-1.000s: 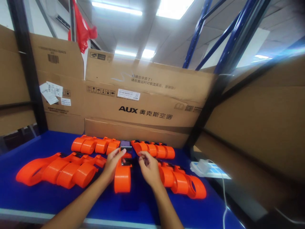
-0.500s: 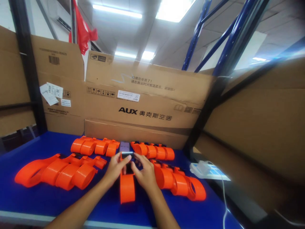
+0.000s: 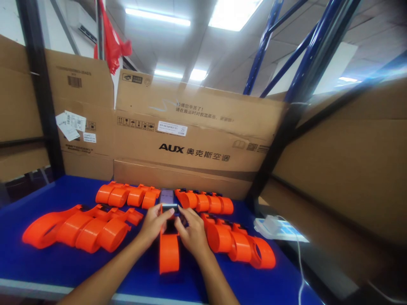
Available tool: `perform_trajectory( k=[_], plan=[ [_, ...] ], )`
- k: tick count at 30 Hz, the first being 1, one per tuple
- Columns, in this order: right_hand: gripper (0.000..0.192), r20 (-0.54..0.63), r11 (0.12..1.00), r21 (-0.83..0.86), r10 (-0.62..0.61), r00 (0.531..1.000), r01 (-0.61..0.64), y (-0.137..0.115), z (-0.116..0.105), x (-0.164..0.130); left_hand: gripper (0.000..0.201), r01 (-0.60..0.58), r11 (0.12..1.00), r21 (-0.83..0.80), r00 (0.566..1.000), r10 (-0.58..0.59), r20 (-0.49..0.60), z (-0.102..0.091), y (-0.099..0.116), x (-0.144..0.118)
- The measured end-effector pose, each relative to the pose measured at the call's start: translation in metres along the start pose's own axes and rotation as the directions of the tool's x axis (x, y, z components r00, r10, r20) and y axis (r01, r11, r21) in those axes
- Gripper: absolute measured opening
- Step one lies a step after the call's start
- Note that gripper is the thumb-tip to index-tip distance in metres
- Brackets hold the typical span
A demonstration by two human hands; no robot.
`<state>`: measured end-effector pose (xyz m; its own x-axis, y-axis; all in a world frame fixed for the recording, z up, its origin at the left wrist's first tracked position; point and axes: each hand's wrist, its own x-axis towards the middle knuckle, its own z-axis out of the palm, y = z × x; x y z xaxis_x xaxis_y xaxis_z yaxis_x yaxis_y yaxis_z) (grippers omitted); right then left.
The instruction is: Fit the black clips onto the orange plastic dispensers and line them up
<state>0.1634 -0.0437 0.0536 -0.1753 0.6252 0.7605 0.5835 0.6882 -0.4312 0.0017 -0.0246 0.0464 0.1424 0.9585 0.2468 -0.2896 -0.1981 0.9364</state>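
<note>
Low in the middle of the head view, an orange strap loop (image 3: 169, 254) hangs from a small black end piece (image 3: 170, 207) with a pale top edge. My left hand (image 3: 153, 223) is closed on the left side of this end piece, its thumb lying across the front. On the right, the fingers of my right hand (image 3: 191, 231) bend around the same piece and hide part of it. Whether it is a buckle or a clip I cannot tell. Just behind my hands lies a phone (image 3: 167, 196) with a lit screen.
Orange loops with dark ends lie in rows at left front (image 3: 87, 233), left back (image 3: 119, 197), right back (image 3: 214, 204) and right front (image 3: 238, 246) on the blue tabletop (image 3: 133, 271). Cardboard (image 3: 197, 135) walls the back. A white cable (image 3: 299, 262) runs down at right.
Almost nothing differs. The view has shifted very slightly, and both hands keep their hold on the strap's black end piece.
</note>
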Motion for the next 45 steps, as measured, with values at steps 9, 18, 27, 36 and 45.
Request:
perform_trajectory(
  k=[9,18,27,36,45],
  plan=[
    [0.048,0.089,0.995,-0.018,-0.093,0.992,0.095,-0.001,-0.005,0.003,0.035,0.088,0.961,-0.261,0.993,-0.105,-0.051,0.001,-0.002,0.003],
    [0.054,0.045,0.949,-0.223,-0.220,0.974,0.225,0.009,0.004,-0.001,0.035,0.131,0.946,-0.296,0.989,-0.144,-0.022,0.005,0.001,0.002],
    [0.048,0.013,0.909,-0.333,-0.261,0.965,0.250,0.003,0.007,-0.003,0.036,0.151,0.933,-0.325,0.987,-0.159,0.000,0.005,0.002,-0.001],
    [0.045,0.024,0.920,-0.293,-0.264,0.964,0.260,0.001,0.004,-0.003,0.036,0.146,0.940,-0.308,0.989,-0.150,0.012,0.004,0.002,-0.001],
    [0.035,0.022,0.968,-0.112,-0.222,0.975,0.223,0.004,-0.008,0.002,0.039,0.032,0.995,-0.093,0.999,-0.032,0.000,-0.002,-0.003,0.000]
  ],
)
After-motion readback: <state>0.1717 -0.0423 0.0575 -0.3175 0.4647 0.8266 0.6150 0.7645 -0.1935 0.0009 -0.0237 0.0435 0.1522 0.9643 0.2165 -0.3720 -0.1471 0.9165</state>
